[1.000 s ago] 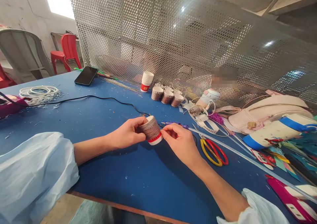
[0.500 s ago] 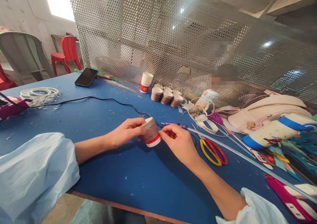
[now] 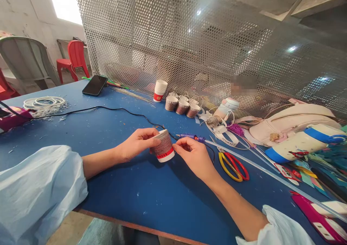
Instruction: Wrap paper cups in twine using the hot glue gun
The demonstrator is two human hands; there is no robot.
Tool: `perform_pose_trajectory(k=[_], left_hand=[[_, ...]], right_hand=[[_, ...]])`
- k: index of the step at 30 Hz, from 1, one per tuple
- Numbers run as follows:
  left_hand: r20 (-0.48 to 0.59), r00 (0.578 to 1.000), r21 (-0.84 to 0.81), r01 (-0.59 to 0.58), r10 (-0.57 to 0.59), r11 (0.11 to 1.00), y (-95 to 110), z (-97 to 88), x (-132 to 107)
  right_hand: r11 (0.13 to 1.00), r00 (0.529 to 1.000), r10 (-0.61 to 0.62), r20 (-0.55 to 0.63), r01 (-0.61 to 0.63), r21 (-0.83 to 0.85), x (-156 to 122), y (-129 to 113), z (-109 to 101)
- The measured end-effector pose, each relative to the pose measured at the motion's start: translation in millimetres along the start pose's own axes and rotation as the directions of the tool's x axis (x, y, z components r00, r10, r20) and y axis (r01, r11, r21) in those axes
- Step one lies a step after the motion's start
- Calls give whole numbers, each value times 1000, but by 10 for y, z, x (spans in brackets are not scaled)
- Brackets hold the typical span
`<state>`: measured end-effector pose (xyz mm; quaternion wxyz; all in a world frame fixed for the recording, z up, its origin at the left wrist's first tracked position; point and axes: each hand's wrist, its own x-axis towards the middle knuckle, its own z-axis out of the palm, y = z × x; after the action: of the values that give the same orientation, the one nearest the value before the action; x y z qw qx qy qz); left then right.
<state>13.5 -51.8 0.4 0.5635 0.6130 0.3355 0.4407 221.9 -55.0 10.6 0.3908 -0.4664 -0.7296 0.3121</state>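
Note:
My left hand [image 3: 137, 144] is closed around a paper cup [image 3: 163, 146], gripping it from the left with the thumb on the near side. Brownish-grey cord covers most of the cup's wall, and a red band and white strip show at its lower end. The cup is tilted and held above the blue table [image 3: 130, 194]. At its right side, my right hand [image 3: 194, 156] is closed in a pinch close to the red band. What lies between those fingertips is too small to make out. Just behind that hand lies a purple glue gun [image 3: 193, 137] with a long clear stick.
Scissors [image 3: 233, 165] with red and yellow handles lie to the right. Several cord-wrapped cups [image 3: 182, 107] and a cup stack [image 3: 160, 91] stand along the mesh panel [image 3: 173, 39]. A black cable [image 3: 119, 108] crosses the table. Bottles, a bag [image 3: 295, 122] and a power strip [image 3: 317, 216] occupy the right.
The cup has shifted slightly left and turned a little in my left hand. My right hand has followed it a short way left, still pinched beside it.

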Motion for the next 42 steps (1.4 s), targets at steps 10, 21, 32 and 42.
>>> perform_pose_trajectory(k=[10, 21, 32, 42], left_hand=[[3, 1000, 6, -14, 14, 1000, 26, -11, -10], [4, 989, 109, -146, 147, 983, 32, -37, 33], [-21, 1000, 107, 11, -8, 994, -57, 92, 9], [-100, 995, 85, 30, -21, 996, 17, 64, 29]], right_hand=[[978, 993, 117, -33, -109, 176, 68, 120, -64], [995, 980, 9, 197, -28, 95, -13, 75, -12], [787, 916, -394, 76, 379, -486, -60, 256, 95], [949, 987, -154, 34, 157, -272, -43, 181, 41]])
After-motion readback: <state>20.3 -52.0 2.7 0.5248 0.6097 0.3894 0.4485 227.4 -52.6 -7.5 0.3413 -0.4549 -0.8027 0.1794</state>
